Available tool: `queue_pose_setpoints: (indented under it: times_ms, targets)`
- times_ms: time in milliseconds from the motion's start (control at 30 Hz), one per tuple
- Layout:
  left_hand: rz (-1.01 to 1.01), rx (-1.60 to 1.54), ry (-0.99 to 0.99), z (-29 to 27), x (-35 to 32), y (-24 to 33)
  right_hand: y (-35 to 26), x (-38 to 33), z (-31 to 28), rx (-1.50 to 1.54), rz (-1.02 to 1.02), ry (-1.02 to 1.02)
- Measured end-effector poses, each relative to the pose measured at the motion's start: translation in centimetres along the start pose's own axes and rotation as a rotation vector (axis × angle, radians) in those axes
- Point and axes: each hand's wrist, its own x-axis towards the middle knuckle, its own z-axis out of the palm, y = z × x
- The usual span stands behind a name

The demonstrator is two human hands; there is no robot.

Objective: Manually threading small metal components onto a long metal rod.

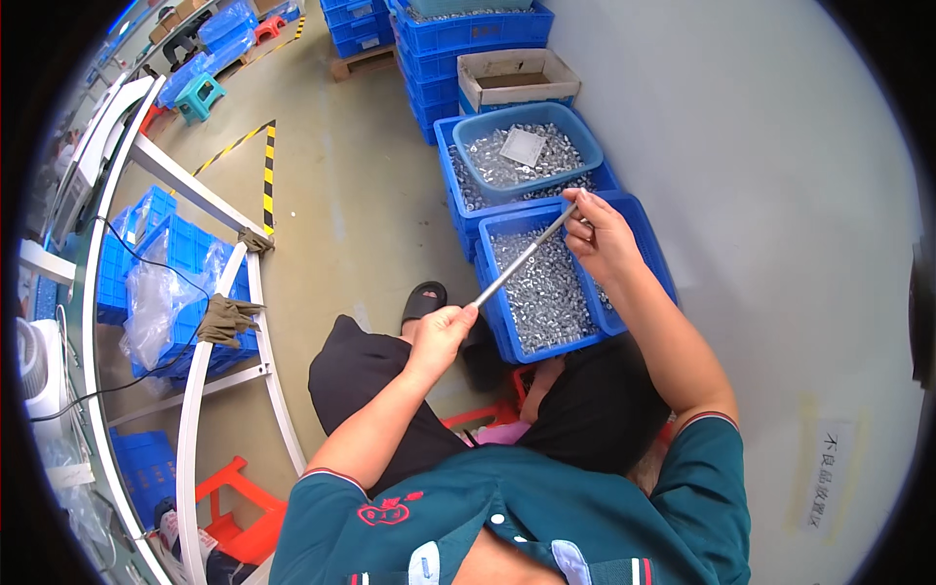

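we hold a thin metal rod point(522, 259) slantwise between both hands, over a blue crate point(629, 216) full of small shiny metal parts point(548, 292); our left hand point(441, 331) pinches the rod's lower end between thumb and curled fingers, and our right hand point(602, 237) closes its fingertips round the upper end, just above the crate's far corner. we judge the step in hand to be working the rod with the parts, perhaps threading them on or checking them, though we cannot tell whether any part sits on the rod at this size. the next move, as we see it, calls for a steady lower grip while the upper hand handles a piece without tipping the rod. behind the crate a blue basin point(527, 147) of the same parts rests on another crate, with a pale square sheet point(524, 146) lying on the heap, and a cardboard box point(517, 77) stands on stacked blue bins beyond. we sit low on a red stool point(478, 417) on a smooth concrete floor point(351, 195), one sandalled foot out front, a grey wall to the right, a white frame bench with blue crates and plastic bags to the left, and yellow-black tape on the floor
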Motion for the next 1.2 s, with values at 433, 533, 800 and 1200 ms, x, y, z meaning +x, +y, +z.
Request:
queue_pose_setpoints:
  times_ms: [433,533,800,1200]
  targets:
    - [-0.072,-0.14,-0.072,0.7,-0.1,-0.1,-0.7,-0.4,0.5,-0.143,0.023,0.034]
    - [-0.134,-0.145,-0.111,1.1,-0.4,0.7,-0.9,-0.5,0.2,-0.152,0.025,0.003]
    - [-0.379,-0.303,-0.293,0.0,-0.2,1.7,-1.5,-0.4,-0.2,0.061,0.084,-0.14]
    - [-0.32,-0.328,-0.282,0.3,-0.7,1.5,-1.2,-0.8,0.6,0.107,0.03,-0.219]
